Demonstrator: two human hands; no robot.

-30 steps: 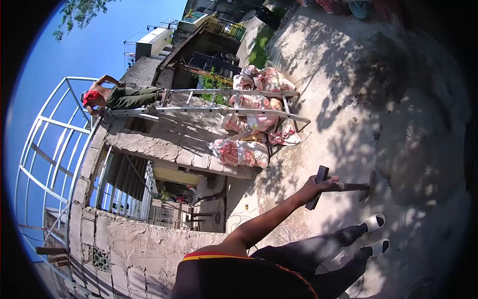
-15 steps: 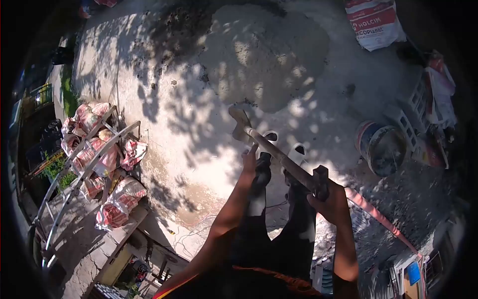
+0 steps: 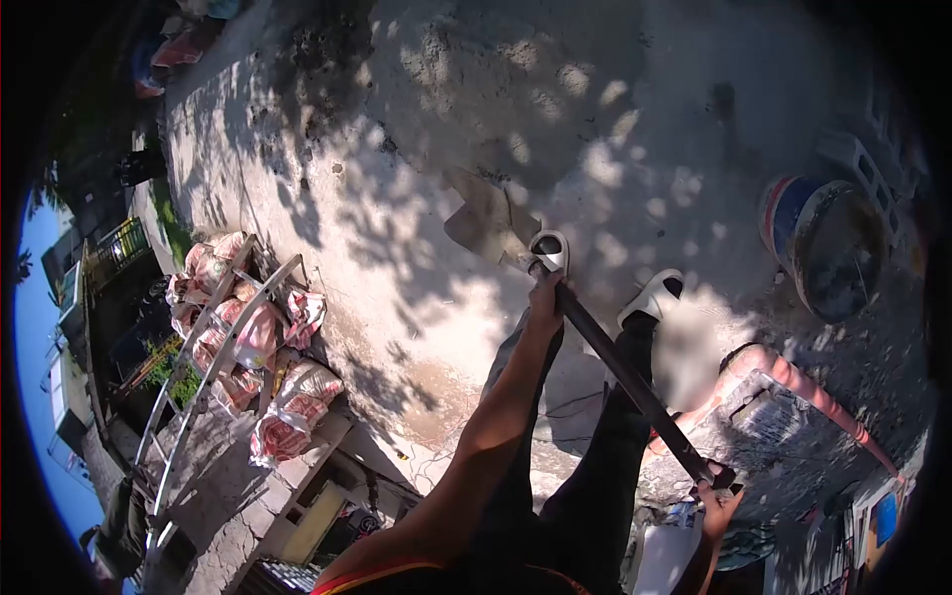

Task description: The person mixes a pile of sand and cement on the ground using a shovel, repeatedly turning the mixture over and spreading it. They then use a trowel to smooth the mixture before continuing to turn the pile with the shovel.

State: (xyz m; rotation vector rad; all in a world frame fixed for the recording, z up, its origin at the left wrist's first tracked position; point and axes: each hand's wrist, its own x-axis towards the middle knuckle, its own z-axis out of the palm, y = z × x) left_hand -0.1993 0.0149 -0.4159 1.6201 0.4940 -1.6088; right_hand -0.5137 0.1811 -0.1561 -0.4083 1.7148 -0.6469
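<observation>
A shovel (image 3: 617, 359) slants across the middle of the view, its broad blade (image 3: 488, 220) at the upper left, above the concrete floor. Wrapped round the lower shaft, close to the blade, is my left hand (image 3: 544, 299). My right hand (image 3: 718, 506) grips the dark handle at the shaft's other end, at the lower right. The blade looks bare of any load. Just beyond it lies a wide patch of grey mix (image 3: 496, 94), dappled with tree shade.
Tied sacks (image 3: 253, 337) and a metal ladder (image 3: 213, 372) are at the left. A mix-caked bucket (image 3: 838, 248) stands at the right, near hollow blocks (image 3: 858, 164). A pink pipe (image 3: 818, 397) runs along the lower right. My shoes (image 3: 654, 297) are below the blade.
My right hand has moved down and to the right with the handle. The blade has turned its flat face into view. My right foot has stepped out to the right.
</observation>
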